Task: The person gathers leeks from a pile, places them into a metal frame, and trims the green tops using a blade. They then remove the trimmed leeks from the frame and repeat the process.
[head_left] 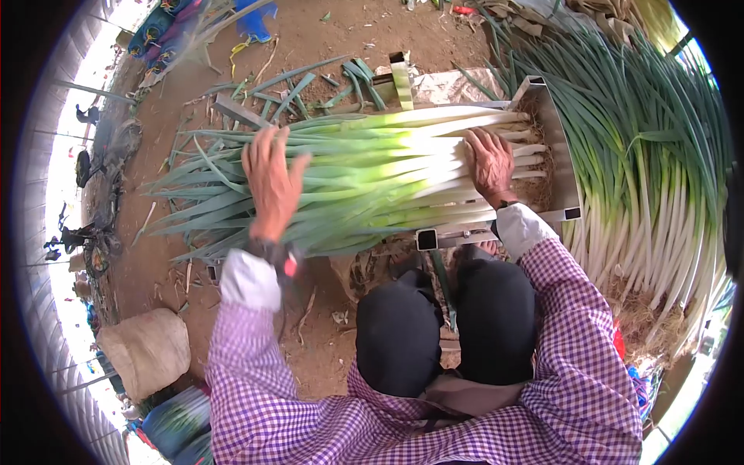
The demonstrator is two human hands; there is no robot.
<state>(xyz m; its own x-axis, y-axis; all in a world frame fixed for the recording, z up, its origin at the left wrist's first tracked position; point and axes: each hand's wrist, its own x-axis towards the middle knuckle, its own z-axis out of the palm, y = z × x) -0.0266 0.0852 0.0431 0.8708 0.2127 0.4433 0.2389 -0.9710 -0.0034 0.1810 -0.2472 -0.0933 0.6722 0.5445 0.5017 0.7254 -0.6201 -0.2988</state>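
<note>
A wide bunch of long green onions (364, 174) lies crosswise in a metal frame (562, 147) in front of me. Their white stalks and roots point right, their green leaves left. My left hand (271, 182) is over the leaves, thumb and fingers spread. On the white stalks close to the root end rests my right hand (490, 164), its fingers slightly bent and laid over them. The roots face the upright metal plate of the frame.
At the right, a big heap of more green onions (643, 170) lies with its roots toward me. Cut leaf pieces (360, 81) litter the dirt floor beyond the frame. A beige sack (145, 353) stands at the lower left, near bundled onions (180, 422). Blue rolls (155, 27) lie at the upper left.
</note>
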